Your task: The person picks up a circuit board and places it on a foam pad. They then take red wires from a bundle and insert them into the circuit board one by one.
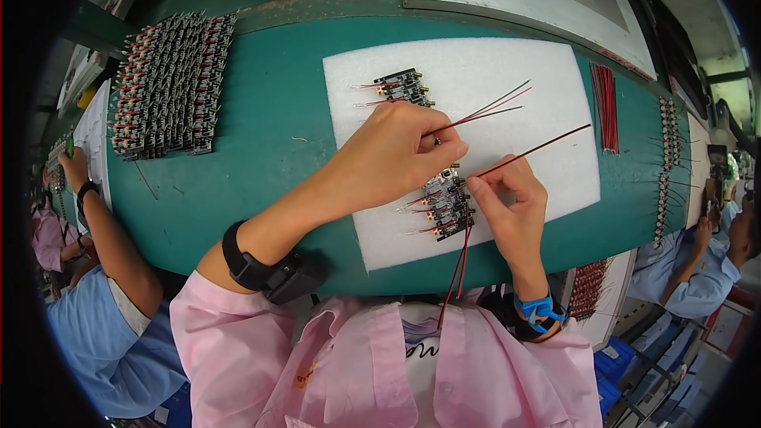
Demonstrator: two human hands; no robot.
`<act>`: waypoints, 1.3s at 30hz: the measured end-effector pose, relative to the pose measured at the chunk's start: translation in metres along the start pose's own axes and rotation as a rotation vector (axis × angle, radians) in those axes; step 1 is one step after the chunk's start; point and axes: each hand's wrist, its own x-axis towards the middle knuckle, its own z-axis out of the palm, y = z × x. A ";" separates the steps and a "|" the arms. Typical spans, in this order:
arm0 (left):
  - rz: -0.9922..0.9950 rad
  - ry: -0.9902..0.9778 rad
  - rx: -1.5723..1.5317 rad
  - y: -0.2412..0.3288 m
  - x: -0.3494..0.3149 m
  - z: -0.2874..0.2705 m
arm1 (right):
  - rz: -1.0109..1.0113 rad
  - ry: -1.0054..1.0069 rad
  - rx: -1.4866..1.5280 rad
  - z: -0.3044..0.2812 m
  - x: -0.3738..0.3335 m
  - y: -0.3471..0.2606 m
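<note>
A strip of small black circuit boards (pixel 452 204) lies on a white foam sheet (pixel 547 79). Its middle is hidden under my left hand (pixel 408 143), while its upper end (pixel 400 83) shows beyond the knuckles. Thin red and black wires (pixel 495 109) stick out rightward from the closed fingers of that hand. My right hand (pixel 511 194) pinches a red-and-black wire (pixel 547 145) near its lower end, right beside the strip's right edge. More red and black wires (pixel 461 265) hang from the strip's near end toward me. Small clear-tipped leads (pixel 412 208) project from its left side.
At the left of the green table (pixel 261 111) sits a dense block of wired boards (pixel 170 83). A bundle of red wires (pixel 605 107) and a row of small boards (pixel 667 166) lie at the right. Co-workers sit on both sides; one's hand (pixel 75 166) is at far left.
</note>
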 end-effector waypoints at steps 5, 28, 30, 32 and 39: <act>0.026 0.018 0.020 -0.002 0.000 0.000 | -0.034 0.029 -0.092 0.005 -0.003 0.000; 0.049 -0.009 0.038 -0.010 0.000 0.003 | -0.073 0.052 -0.178 0.008 -0.005 0.005; 0.056 -0.008 0.046 -0.009 0.000 0.002 | -0.033 0.059 -0.133 0.008 -0.006 0.005; 0.060 -0.007 0.050 -0.009 0.000 0.002 | -0.014 0.062 -0.112 0.007 -0.006 0.005; 0.072 -0.008 0.086 -0.008 -0.001 0.000 | -0.097 0.049 -0.185 0.009 -0.005 0.004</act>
